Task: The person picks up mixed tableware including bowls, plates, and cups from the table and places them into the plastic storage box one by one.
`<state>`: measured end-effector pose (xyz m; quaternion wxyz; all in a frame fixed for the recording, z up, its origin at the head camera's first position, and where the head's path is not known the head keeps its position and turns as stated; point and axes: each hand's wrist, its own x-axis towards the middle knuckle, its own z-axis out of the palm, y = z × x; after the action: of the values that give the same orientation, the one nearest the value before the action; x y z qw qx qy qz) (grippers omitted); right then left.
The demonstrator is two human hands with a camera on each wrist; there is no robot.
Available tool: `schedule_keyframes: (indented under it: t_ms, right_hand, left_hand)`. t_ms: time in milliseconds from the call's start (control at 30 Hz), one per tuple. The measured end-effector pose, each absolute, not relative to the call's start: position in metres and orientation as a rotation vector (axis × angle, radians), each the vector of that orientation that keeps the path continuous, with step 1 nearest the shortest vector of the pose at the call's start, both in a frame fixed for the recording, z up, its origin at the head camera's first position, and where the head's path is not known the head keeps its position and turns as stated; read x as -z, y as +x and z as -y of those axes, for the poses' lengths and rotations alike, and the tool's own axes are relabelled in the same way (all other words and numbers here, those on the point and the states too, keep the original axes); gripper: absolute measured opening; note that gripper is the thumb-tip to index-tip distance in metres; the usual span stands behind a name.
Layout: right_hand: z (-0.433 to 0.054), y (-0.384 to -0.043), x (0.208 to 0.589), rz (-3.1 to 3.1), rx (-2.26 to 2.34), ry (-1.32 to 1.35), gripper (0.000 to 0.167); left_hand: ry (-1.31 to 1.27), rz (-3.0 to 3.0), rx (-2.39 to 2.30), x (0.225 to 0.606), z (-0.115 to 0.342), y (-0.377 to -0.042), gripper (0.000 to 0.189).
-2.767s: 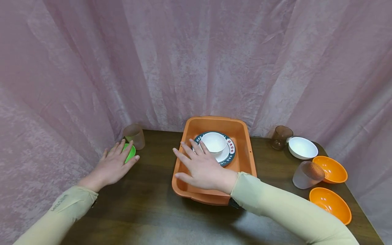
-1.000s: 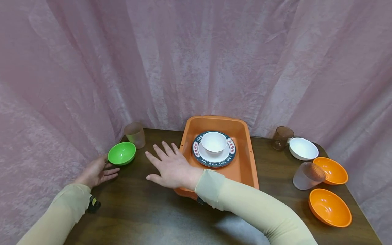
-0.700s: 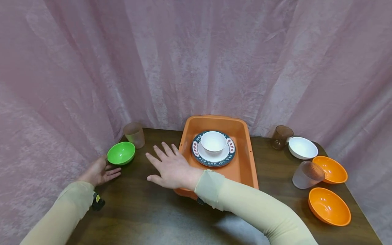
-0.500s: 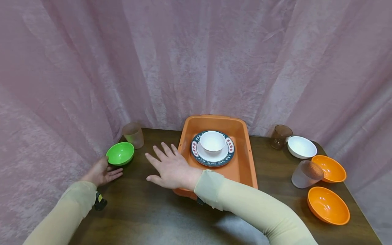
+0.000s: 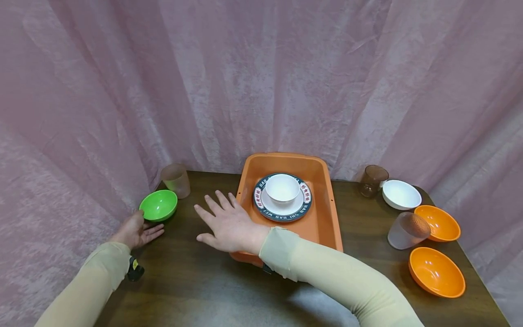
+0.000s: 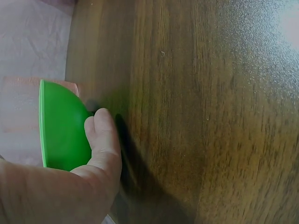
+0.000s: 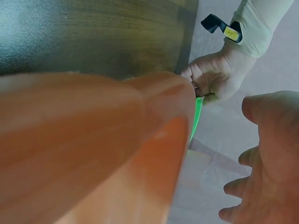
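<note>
My left hand [image 5: 136, 230] holds a small green bowl [image 5: 158, 205] at its near left rim, thumb at the rim and fingers under its side. In the left wrist view the bowl [image 6: 65, 128] is upright, with fingertips [image 6: 103, 122] beneath its curved wall. Just behind it stands a frosted cup [image 5: 176, 180]. My right hand [image 5: 234, 227] hangs over the left rim of the orange basin [image 5: 323, 218], palm down, fingers spread, holding nothing. Inside the basin, a white bowl [image 5: 282, 188] sits on a plate with a dark green patterned rim [image 5: 282, 217].
On the right of the wooden table [image 5: 196, 281] are a brown cup [image 5: 372, 180], a white bowl [image 5: 402, 194], a frosted cup [image 5: 406, 230] and two orange bowls, one behind [image 5: 439, 222] and one in front [image 5: 437, 272]. A pink curtain [image 5: 261, 81] hangs behind.
My left hand has gone from palm-down over the green bowl to gripping its rim from below, the bowl now further left. My right hand has moved left from over the plate.
</note>
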<state>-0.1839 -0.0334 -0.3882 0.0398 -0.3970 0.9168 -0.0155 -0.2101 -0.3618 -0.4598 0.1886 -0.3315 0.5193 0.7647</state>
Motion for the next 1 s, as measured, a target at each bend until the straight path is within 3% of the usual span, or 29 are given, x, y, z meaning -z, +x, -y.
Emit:
schedule_keyframes:
  t_ms: [567, 1000]
  right_hand:
    - [0.03, -0.18, 0.394, -2.789, 0.068, -1.196, 0.073]
    - [0.022, -0.183, 0.391, -2.813, 0.092, -1.199, 0.073]
  left_hand:
    - [-0.91, -1.355, -2.234, 0.463, 0.366, -0.205, 0.067]
    - [-0.722, -1.513, -2.222, 0.458, 0.368, -0.2, 0.065]
